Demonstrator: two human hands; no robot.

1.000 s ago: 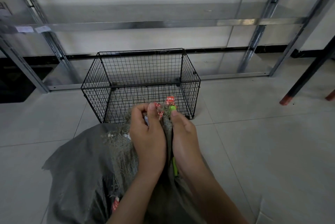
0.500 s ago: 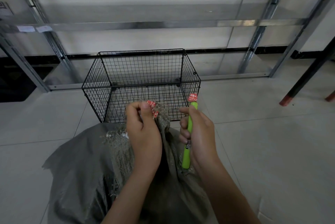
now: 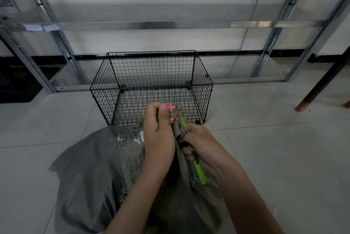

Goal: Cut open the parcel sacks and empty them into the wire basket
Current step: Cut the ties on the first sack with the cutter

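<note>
Head view, left hand: we see our left hand (image 3: 159,135) pinching the sack's (image 3: 91,173) bunched, frayed neck, beside the red tape (image 3: 171,108).
Right hand: our right hand (image 3: 202,144) is clenched round a green cutter (image 3: 198,169), whose tip lies against that neck.
Sack: it is grey and sits on the tiled floor (image 3: 284,139).
Wire basket: the wire basket (image 3: 151,71) stands upright just beyond the sack.

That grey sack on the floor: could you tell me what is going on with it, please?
A person is opening the grey woven sack that lies on the tiled floor. The left hand pinches its bunched neck by the red tie. The right hand grips a green cutter held against that neck. The wire basket stands just beyond, with nothing visible in it. The sack is not yet emptied.
</note>
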